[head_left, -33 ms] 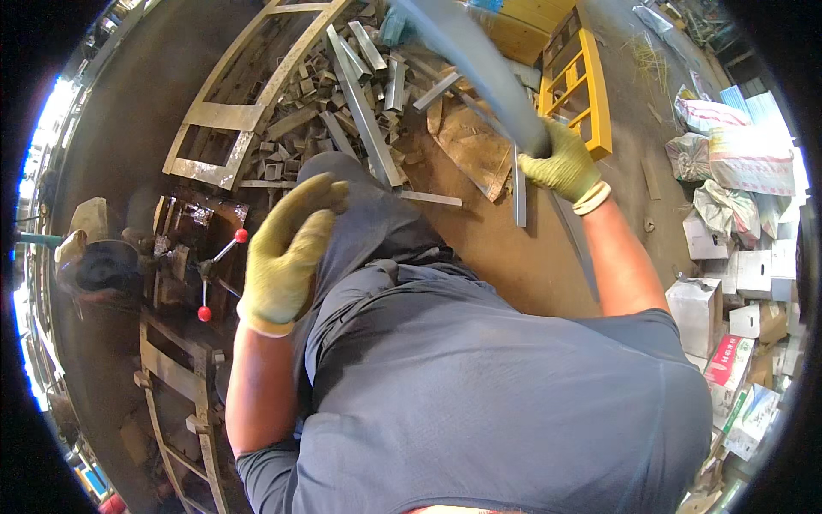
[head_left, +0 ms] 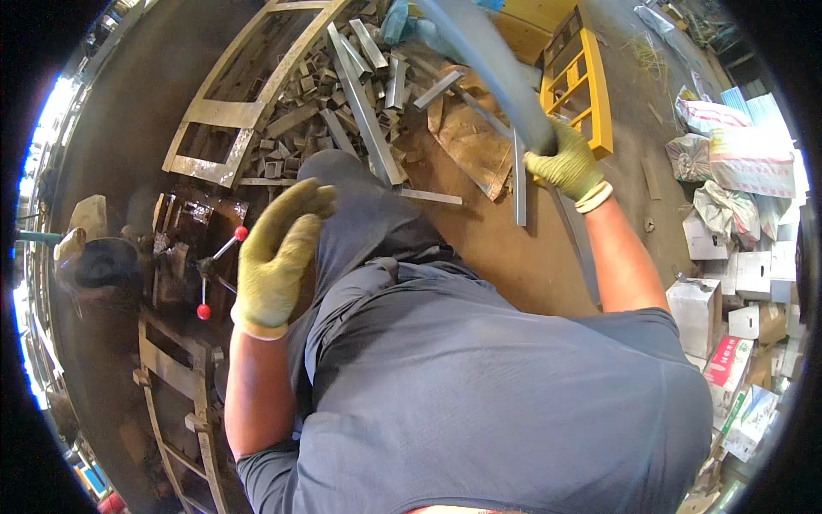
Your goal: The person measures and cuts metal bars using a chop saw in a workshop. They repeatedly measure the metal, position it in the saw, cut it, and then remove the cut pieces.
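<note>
On our left, a ladder-like metal frame (head_left: 171,373) and a lever with red knobs (head_left: 241,233) crowd that side, so we judge there is little room to swing there. Above them the curved edge of a pale metal frame (head_left: 224,114) leads up to the scrap. Our gloved left hand (head_left: 278,265) hovers near the lever, its fingers parted and holding nothing; it seems free to give support.

Ahead lies a pile of metal tube offcuts (head_left: 295,120), with longer pieces jutting beyond its edge. Over its right side slants the long grey bar (head_left: 492,73), blurred and running out at the top. Our gloved right hand (head_left: 569,163) has its fingers wrapped around it, so the step in hand looks like one-handed handling of the bar. Moving it calls for a firm grip and a watch on the far end.

Brown floor (head_left: 514,274) gives some room below the bar. Just beyond the right hand stands a yellow frame (head_left: 594,86), the nearest edge to avoid; sacks (head_left: 749,158) and cartons (head_left: 695,308) line the far right.
</note>
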Motion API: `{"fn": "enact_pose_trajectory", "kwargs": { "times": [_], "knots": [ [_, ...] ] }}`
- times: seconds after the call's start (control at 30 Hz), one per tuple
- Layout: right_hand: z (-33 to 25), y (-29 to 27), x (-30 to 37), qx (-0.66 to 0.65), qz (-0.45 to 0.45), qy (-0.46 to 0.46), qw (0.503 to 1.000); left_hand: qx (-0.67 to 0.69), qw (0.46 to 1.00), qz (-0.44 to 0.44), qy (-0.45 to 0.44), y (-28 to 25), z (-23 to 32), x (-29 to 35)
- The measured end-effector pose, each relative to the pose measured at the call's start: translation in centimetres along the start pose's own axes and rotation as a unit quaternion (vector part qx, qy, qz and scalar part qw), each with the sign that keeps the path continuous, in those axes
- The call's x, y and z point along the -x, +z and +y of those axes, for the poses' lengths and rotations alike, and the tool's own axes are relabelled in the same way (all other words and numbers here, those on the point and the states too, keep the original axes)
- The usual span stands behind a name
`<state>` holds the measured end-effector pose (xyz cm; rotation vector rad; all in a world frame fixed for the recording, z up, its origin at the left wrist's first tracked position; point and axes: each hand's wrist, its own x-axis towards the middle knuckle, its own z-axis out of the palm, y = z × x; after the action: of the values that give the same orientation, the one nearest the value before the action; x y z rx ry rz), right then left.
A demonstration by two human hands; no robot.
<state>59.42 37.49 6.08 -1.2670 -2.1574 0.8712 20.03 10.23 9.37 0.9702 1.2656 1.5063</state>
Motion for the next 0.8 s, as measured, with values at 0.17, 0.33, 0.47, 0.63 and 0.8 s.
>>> {"fn": "enact_pose_trajectory", "kwargs": {
  "times": [0.17,0.33,0.47,0.63,0.8],
  "knots": [
    [7.5,0.1,-0.2,-0.029,0.074,0.055,0.995,-0.09,0.992,0.087,-0.009,-5.4,-1.2,3.7],
    [10.8,-0.3,-0.2,0.005,0.082,0.126,0.989,-0.106,0.988,0.115,-0.014,-8.7,-2.5,7.1],
    [15.2,0.4,1.1,-0.083,0.104,0.143,0.981,-0.12,0.981,0.149,-0.037,-10.6,-3.5,8.0],
    [19.8,2.7,3.6,-0.034,0.118,0.15,0.981,-0.083,0.98,0.174,-0.053,-12.1,-5.7,9.6],
    [21.6,5.4,6.6,0.08,0.088,0.259,0.959,-0.114,0.971,0.188,-0.089,-12.5,-6.1,10.2]
  ]
}}
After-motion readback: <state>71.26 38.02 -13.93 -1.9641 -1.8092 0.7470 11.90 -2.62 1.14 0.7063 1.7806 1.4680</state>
